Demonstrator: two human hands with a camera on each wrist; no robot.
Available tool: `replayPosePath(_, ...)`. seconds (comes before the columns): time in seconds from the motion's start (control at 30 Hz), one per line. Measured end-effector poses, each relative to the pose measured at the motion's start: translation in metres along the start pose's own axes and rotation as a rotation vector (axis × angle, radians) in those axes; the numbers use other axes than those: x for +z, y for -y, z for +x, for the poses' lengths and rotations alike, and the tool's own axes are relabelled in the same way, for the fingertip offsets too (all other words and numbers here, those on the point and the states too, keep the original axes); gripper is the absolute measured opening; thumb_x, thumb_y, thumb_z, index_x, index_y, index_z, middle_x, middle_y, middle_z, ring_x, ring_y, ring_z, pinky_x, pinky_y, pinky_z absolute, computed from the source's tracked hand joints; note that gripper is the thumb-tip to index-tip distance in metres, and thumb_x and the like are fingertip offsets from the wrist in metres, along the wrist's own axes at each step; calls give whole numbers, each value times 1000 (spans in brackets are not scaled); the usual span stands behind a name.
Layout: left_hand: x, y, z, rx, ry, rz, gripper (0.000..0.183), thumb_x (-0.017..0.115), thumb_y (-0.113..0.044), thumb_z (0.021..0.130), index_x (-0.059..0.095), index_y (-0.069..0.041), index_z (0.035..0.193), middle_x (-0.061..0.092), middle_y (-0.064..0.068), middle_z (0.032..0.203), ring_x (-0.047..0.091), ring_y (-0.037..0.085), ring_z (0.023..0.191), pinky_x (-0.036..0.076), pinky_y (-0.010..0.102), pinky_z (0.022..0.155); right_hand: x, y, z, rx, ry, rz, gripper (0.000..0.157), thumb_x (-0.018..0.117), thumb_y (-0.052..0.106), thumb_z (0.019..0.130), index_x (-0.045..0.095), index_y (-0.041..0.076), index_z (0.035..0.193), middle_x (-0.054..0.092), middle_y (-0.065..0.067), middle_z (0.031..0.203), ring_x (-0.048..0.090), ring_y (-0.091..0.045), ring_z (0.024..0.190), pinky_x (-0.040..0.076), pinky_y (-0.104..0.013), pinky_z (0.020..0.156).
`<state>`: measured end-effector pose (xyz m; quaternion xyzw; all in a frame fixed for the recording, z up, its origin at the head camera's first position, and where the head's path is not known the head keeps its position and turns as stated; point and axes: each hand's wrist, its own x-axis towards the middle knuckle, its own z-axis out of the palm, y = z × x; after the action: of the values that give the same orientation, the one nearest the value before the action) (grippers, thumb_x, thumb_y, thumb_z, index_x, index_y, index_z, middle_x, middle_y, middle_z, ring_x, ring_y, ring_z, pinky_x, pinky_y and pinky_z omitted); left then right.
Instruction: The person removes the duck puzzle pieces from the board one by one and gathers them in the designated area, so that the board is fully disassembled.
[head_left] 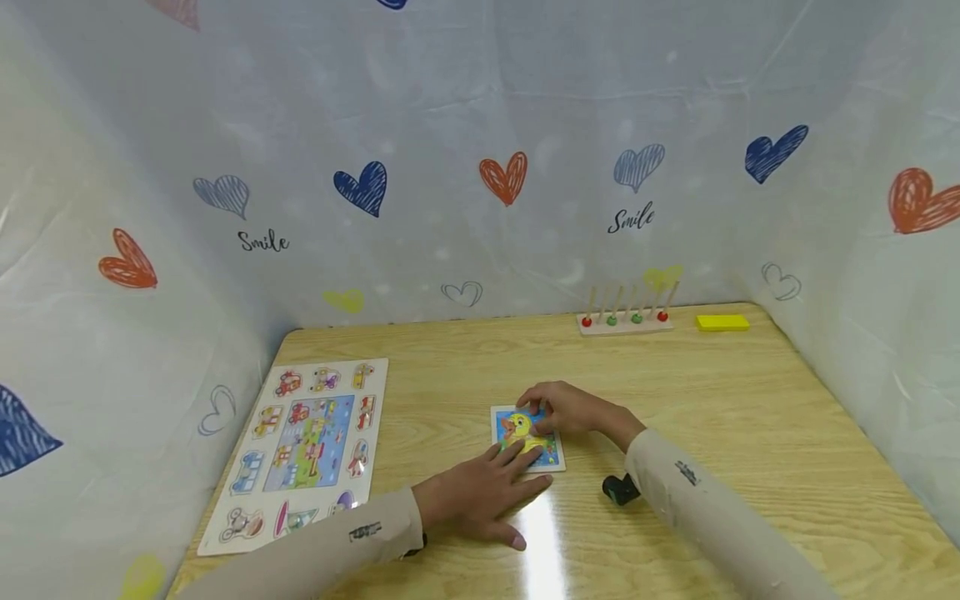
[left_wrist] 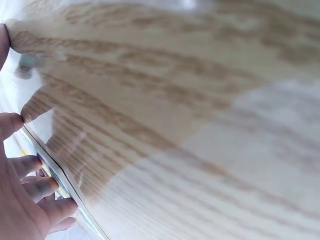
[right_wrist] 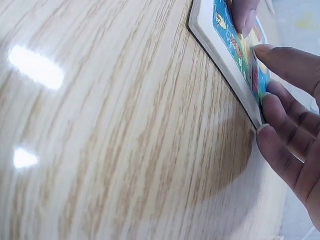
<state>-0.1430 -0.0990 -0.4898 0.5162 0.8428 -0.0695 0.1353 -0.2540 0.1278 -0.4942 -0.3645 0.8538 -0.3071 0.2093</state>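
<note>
A small square duck puzzle (head_left: 558, 457), with a yellow duck on a blue picture and a pale border, lies on the table in front of me. My left hand (head_left: 487, 492) reaches across its lower left part, fingers spread and pressing on the picture, thumb stretched out over the tabletop. From the right, my right hand (head_left: 566, 408) holds the puzzle's upper right part. In the right wrist view its thumb (right_wrist: 280, 57) touches the picture while its other fingers bend along the board's edge. Both hands cover parts of the duck.
A larger white puzzle board (head_left: 378, 417) with vehicle pieces lies to the left. At the back right are a peg stand (head_left: 626, 327) with red and green beads and a yellow block (head_left: 722, 322). A small dark object (head_left: 620, 490) shows beside the right sleeve. Heart-printed sheeting (head_left: 420, 258) borders the wooden table (head_left: 442, 350).
</note>
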Motion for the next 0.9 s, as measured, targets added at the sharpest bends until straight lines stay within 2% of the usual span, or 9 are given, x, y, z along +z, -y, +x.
replayPosePath(0.3, 2, 0, 0, -9, -33, 20, 87, 32, -77, 94, 18, -25, 163, 13, 13, 169, 20, 39, 153, 34, 51, 118, -5, 7, 2, -3, 37, -55, 40, 74, 16, 92, 64, 9, 130, 63, -1, 106, 56, -11, 86, 50, -28, 80)
replayPosePath(0.53, 0, 0, 0, -9, -23, 23, 87, 33, -77, 94, 18, -25, 163, 11, 13, 169, 19, 38, 154, 32, 51, 119, -7, 14, 9, -21, 74, -52, 42, 73, 8, 91, 63, 9, 131, 65, -4, 108, 57, -12, 85, 50, -27, 77)
replayPosePath(0.8, 2, 1, 0, -13, -19, 8, 87, 33, -76, 94, 17, -26, 163, 10, 12, 169, 18, 38, 154, 32, 52, 119, -5, 21, 20, 45, 136, -103, 53, 69, 5, 90, 58, 18, 141, 61, 1, 116, 57, -15, 100, 50, -34, 86)
replayPosePath(0.9, 3, 1, 0, -9, -28, 6, 87, 33, -76, 94, 17, -26, 163, 11, 12, 169, 18, 38, 154, 33, 52, 118, -4, 21, 22, 54, 155, -145, 54, 69, 6, 90, 59, 20, 141, 60, 1, 115, 57, -14, 98, 50, -34, 86)
